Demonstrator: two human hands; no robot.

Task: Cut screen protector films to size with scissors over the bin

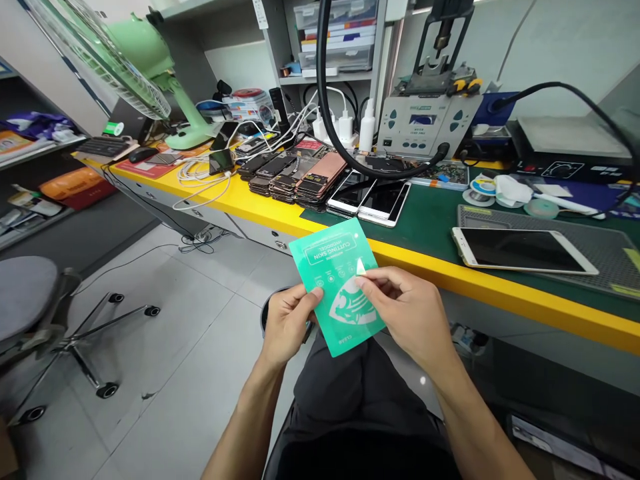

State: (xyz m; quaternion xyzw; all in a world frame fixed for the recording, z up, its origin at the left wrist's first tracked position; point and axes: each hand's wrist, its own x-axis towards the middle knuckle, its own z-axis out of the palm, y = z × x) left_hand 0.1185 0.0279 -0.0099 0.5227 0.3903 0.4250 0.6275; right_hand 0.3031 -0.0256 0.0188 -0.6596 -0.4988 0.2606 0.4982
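A green hydrogel film sheet (327, 313) with white print reading "CUTTING SKIN HYDROGEL" is held over my lap, its print upside down to me. My left hand (287, 320) pinches its left edge, thumb on top. At the right edge my right hand (407, 307) pinches with thumb and forefinger, where a small pale corner or tab shows by the fingertips. On the bench beyond, a white smartphone (525, 250) lies face up on a grey perforated mat (470, 217), apart from both hands.
A yellow-edged bench (430, 270) runs across in front. Stacked phone parts (320, 177), two white phones (385, 203) and white cables (200, 173) lie on it. Behind stand a rework station (425, 127) with a thick black hose (323, 73), and a green fan (185, 107). A wheeled chair (35, 293) stands left.
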